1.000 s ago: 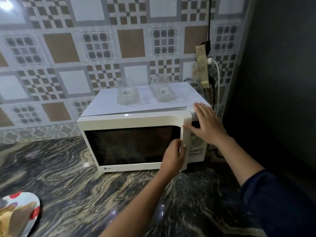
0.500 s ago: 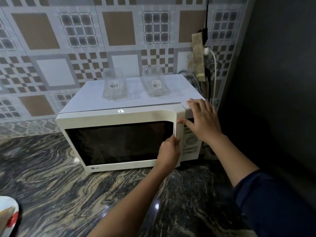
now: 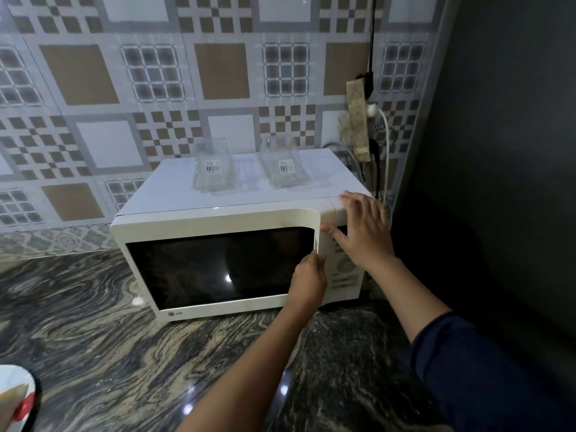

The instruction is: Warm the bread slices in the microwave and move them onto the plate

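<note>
A: What fills most of the view?

B: A dark veined stone counter (image 3: 93, 332) with a patterned tile wall (image 3: 124, 88) behind it. On the counter sits a white microwave (image 3: 218, 219), its door (image 3: 218, 266) apparently shut against the body.

A: And the person?

B: The left hand (image 3: 308, 282) is curled around the door's right edge, fingers hooked behind it, so it grips the door. The right hand (image 3: 364, 232) lies flat and open, palm pressed on the microwave's top right corner over the control panel (image 3: 343, 272). A dark blue sleeve (image 3: 467, 369) covers the right upper arm.

A: Anything on top?

B: Two clear glass containers (image 3: 215, 166) with barcode labels, standing side by side and apart.

A: Where is the bread?

B: At the lower left edge, a white plate (image 3: 12, 378) with red spots is partly in view, and a tan bread slice (image 3: 14, 397) rests on it. Whether more slices lie there cannot be told.
</note>
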Motion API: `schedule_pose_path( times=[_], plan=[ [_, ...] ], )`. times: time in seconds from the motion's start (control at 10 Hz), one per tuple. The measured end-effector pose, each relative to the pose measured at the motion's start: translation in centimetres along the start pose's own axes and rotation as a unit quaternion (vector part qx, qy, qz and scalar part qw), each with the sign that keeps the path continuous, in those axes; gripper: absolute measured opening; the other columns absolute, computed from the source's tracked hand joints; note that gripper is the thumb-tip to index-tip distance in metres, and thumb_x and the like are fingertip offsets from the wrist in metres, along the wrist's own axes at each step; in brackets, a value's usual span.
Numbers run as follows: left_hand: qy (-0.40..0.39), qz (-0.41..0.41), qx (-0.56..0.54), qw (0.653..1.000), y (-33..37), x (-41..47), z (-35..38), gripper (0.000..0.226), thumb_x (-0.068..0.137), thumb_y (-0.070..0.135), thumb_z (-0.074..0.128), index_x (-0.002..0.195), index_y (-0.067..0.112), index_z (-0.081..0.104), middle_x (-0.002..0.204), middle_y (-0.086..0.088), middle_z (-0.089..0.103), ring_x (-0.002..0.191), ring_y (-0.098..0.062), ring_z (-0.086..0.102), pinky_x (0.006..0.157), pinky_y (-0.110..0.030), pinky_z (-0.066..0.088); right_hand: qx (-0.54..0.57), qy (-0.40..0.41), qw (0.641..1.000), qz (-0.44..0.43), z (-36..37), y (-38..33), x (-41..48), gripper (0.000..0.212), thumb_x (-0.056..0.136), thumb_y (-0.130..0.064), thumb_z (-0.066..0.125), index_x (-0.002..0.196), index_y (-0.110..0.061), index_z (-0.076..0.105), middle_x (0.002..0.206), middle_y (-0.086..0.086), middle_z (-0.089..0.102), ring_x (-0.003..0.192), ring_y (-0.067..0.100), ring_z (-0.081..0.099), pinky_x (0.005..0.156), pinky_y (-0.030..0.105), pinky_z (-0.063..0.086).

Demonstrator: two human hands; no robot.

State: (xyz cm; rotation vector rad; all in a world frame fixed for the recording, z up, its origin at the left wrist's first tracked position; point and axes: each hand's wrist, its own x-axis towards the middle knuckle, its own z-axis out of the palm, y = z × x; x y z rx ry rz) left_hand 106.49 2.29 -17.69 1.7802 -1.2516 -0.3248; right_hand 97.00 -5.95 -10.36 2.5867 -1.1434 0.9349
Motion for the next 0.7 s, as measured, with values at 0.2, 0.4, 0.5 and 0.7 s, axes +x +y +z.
schedule_pose_path(
  times=[0.2, 0.4, 0.5, 0.7],
  plan=[
    [-0.044, 0.002, -0.01, 0.999, 0.2, 0.0, -0.8, 0.021, 0.099, 0.014, 0.035, 0.085, 0.006, 0.049, 0.079, -0.009, 0.052, 0.073, -0.023, 0.049, 0.062, -0.026, 0.029, 0.007, 0.013, 1.0, 0.023, 0.7, -0.8, -1.0, 0.081, 0.088, -0.067, 0.016, 0.137, -0.007, 0.037, 0.144, 0.011, 0.04, 0.135, 0.029, 0.032, 0.116, 0.044, 0.012],
    [-0.064, -0.04, -0.051, 0.996, -2.7, -2.2, -1.9, 0.022, 0.098, 0.016, 0.036, 0.092, 0.008, 0.055, 0.085, -0.008, 0.061, 0.078, -0.023, 0.056, 0.071, -0.034, 0.042, 0.066, 0.038, 0.996, 0.05, 2.0, -2.4, -4.4, 0.067, 0.091, -0.035, 0.041, 0.147, -0.004, 0.022, 0.156, 0.014, 0.018, 0.144, 0.027, 0.013, 0.116, 0.042, 0.018],
    [-0.102, -0.061, 0.067, 0.991, -7.2, -5.4, -2.0, 0.033, 0.1, 0.02, 0.034, 0.125, 0.009, 0.052, 0.13, -0.013, 0.056, 0.12, -0.028, 0.051, 0.095, -0.03, 0.038, 0.078, -0.038, 0.996, 0.025, 4.0, -2.3, -9.1, 0.061, 0.093, -0.028, 0.045, 0.146, -0.005, 0.028, 0.157, 0.007, 0.008, 0.144, 0.019, 0.009, 0.116, 0.038, 0.02],
    [-0.044, 0.063, 0.272, 0.959, -17.4, -11.7, -0.2, 0.059, 0.099, 0.038, 0.001, 0.147, 0.006, 0.014, 0.157, -0.013, -0.003, 0.143, -0.024, 0.024, 0.114, -0.035, 0.023, 0.096, -0.162, 0.982, -0.001, 10.7, -1.8, -20.9, 0.06, 0.097, -0.05, 0.013, 0.145, -0.017, 0.026, 0.153, -0.015, -0.017, 0.143, 0.025, 0.014, 0.116, 0.025, -0.005]
  ],
)
